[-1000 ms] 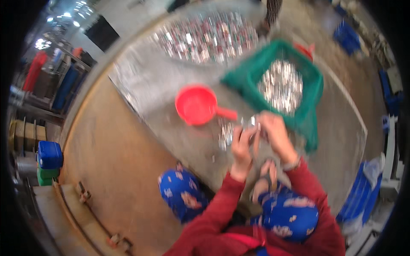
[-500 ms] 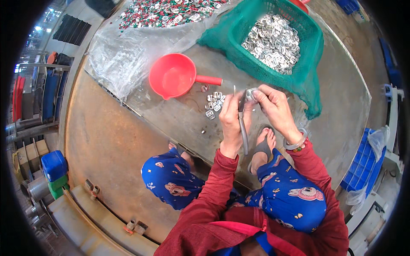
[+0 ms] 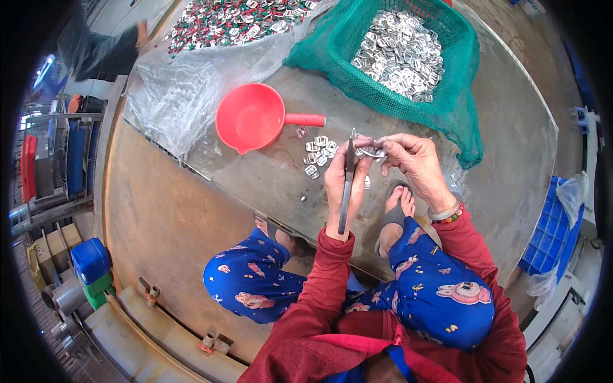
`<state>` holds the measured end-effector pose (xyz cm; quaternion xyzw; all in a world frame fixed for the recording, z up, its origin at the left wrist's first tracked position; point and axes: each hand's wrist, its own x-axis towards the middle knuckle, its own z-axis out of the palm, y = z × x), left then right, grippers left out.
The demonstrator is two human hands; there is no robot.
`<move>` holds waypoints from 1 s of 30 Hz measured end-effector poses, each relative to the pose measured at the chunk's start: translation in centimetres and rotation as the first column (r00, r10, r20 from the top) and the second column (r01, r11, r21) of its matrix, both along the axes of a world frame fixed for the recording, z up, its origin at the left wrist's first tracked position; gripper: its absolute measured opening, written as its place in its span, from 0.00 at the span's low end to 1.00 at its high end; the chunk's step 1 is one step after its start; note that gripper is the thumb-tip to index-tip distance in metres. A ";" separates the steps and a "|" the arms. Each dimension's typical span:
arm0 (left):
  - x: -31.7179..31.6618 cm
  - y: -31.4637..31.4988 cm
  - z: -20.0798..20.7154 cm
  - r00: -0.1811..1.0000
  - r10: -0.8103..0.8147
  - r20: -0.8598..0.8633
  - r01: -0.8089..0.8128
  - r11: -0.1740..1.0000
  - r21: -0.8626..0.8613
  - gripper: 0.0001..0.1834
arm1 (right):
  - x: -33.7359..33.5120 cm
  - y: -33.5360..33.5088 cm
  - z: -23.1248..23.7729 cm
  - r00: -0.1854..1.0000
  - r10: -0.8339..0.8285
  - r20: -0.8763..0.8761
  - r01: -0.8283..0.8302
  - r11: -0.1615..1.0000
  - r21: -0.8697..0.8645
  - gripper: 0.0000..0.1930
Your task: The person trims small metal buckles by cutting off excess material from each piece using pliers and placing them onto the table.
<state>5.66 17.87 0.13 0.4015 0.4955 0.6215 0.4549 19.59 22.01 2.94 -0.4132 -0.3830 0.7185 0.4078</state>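
Observation:
My left hand point(image 3: 341, 175) is closed around a long, slim dark metal hand tool point(image 3: 347, 198), which lies along the palm with its pointed end up; its exact kind does not show. My right hand point(image 3: 418, 163) pinches a small silver metal buckle point(image 3: 373, 152) between thumb and fingers. The left fingertips meet the buckle from the other side, partly hiding it. Just left of my hands, several loose metal buckles point(image 3: 320, 148) lie on the grey tabletop point(image 3: 268, 175). Beside them sits a red plastic ladle point(image 3: 250, 118), its handle pointing right.
A green mesh-lined basket point(image 3: 332, 48) full of silver buckles stands at the back right. Behind the ladle, a clear plastic sheet point(image 3: 172, 96) bears a heap of buckles with red and green bits point(image 3: 236, 25). Another person's arm point(image 3: 115, 54) reaches in at the upper left.
The tool in my left hand has swung nearer upright and away from the buckle. My fingers have shifted on the buckle, now tilted flatter. Another person's arm has appeared at upper left.

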 end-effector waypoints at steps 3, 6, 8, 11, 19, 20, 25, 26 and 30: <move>-0.1 -0.7 -0.3 0.994 0.033 0.103 -0.021 0.994 -0.111 0.21 | -0.7 0.0 0.1 0.999 -0.045 0.028 0.045 0.999 0.001 0.11; -1.0 -0.3 0.7 0.961 0.135 0.241 -0.067 0.961 -0.269 0.20 | -0.8 0.2 -0.6 0.991 -0.110 0.071 0.106 0.993 0.046 0.16; -0.5 -0.1 0.0 0.987 0.087 0.135 -0.049 0.963 -0.263 0.19 | -0.7 0.1 -1.2 0.967 -0.098 0.235 0.062 0.986 0.156 0.17; 0.3 0.3 -1.2 0.995 0.003 -0.095 -0.024 0.975 -0.222 0.17 | -0.8 0.3 -1.4 0.907 -0.093 0.410 -0.086 0.913 0.399 0.18; 1.2 0.7 -0.8 0.912 0.044 -0.407 -0.076 0.995 -0.062 0.10 | -1.0 -0.3 -0.6 0.832 -0.114 0.543 -0.183 0.868 0.461 0.19; 1.4 0.6 -1.1 0.912 0.041 -0.408 -0.075 0.995 -0.068 0.10 | -1.1 -0.4 -0.5 0.772 -0.117 0.624 -0.257 0.841 0.476 0.19; 2.1 -0.5 -1.4 0.857 0.167 -0.487 -0.187 0.982 0.009 0.07 | -1.7 -1.1 -0.3 0.719 -0.181 0.671 -0.305 0.786 0.538 0.16; 2.0 -0.7 -1.3 0.855 0.169 -0.491 -0.192 0.981 0.002 0.07 | -1.8 -1.1 -0.2 0.730 -0.193 0.656 -0.292 0.780 0.554 0.16; 0.4 -1.9 -0.3 0.848 0.122 -0.515 -0.161 0.986 -0.032 0.07 | -2.4 -1.6 2.0 0.793 -0.061 0.606 -0.210 0.907 0.366 0.15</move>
